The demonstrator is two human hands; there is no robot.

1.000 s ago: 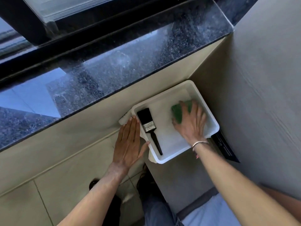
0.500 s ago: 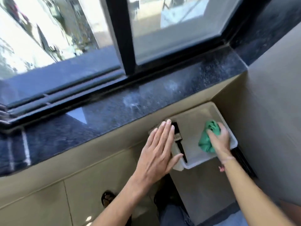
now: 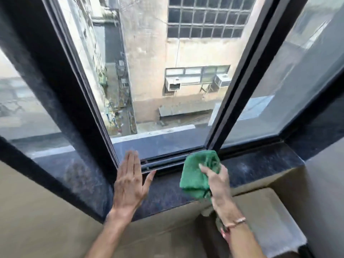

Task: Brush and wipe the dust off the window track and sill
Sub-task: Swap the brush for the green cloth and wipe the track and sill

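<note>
The dark speckled stone sill (image 3: pixel 260 162) runs below an open sliding window, dusty along its top. The window track (image 3: pixel 163 161) shows as dark rails in the open gap between the frames. My right hand (image 3: pixel 217 185) grips a bunched green cloth (image 3: pixel 197 174) and holds it just above the sill, its top near the right end of the track. My left hand (image 3: pixel 130 179) is flat with fingers apart, hovering over the sill by the left window frame, holding nothing.
A black vertical frame post (image 3: pixel 240 81) stands right of the opening and a wider dusty one (image 3: pixel 61 101) left of it. A white tray (image 3: pixel 275 220) sits below the sill at the lower right, beside a beige wall (image 3: pixel 327 202).
My right hand has lifted the green cloth out of the tray up to the sill. My left hand rose from the wall below to sill height. My view has tilted up to the window.
</note>
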